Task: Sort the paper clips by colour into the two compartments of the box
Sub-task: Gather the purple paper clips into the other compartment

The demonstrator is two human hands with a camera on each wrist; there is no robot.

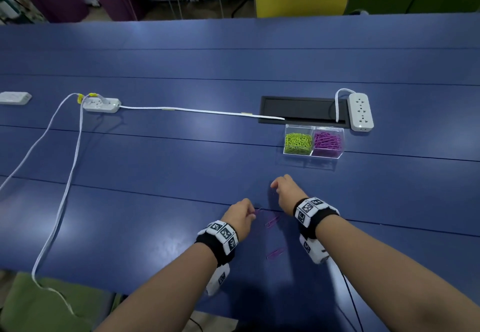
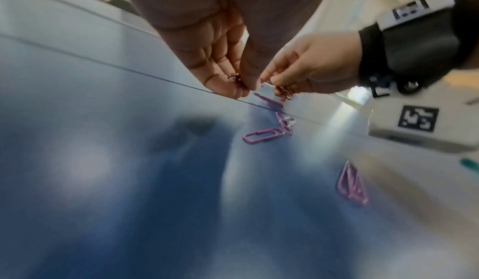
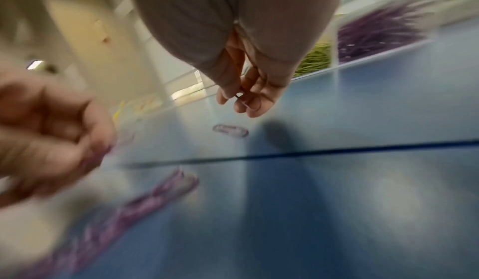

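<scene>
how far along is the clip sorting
Nearly done. The clear box already holds green clips in its left compartment and purple clips in its right. In hand: the left hand and the right hand each pinch a purple clip. Left: a few loose purple clips on the blue table; no green ones remain outside.

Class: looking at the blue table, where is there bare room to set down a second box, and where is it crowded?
Bare table lies between the white cable and the clear box, and right of the right hand. It is crowded between both hands, where purple paper clips lie, and near the left hand.
</scene>
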